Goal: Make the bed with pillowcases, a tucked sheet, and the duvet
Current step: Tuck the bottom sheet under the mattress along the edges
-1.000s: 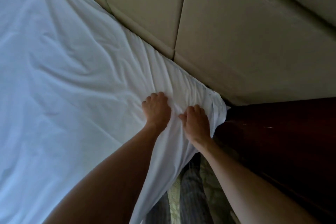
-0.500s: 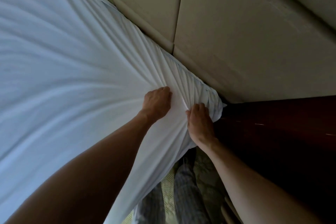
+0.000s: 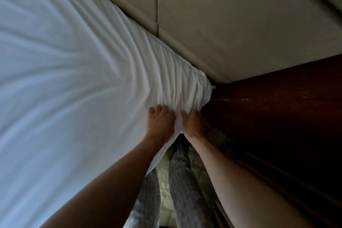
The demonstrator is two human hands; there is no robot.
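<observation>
Head view: both hands bunch the sheet at the bed corner

The white sheet (image 3: 64, 79) covers the bed and fills everything left of and beyond the fingers, its creases fanning out from where they dig in. A padded beige headboard (image 3: 240, 24) runs beyond the fingers, touching the sheet's far edge. A dark wooden cabinet (image 3: 286, 116) stands right of the fingers, just beside the bed corner. The left hand (image 3: 161, 122) has its fingers curled down into a bunch of sheet near that corner. The right hand (image 3: 193, 124), just beside it, grips the cloth with curled fingers, a fold squeezed up between the two hands. Below the fingers the loose sheet hangs over the bed's side, and checked trouser legs (image 3: 183, 190) stand on a pale patterned floor (image 3: 162, 172)
</observation>
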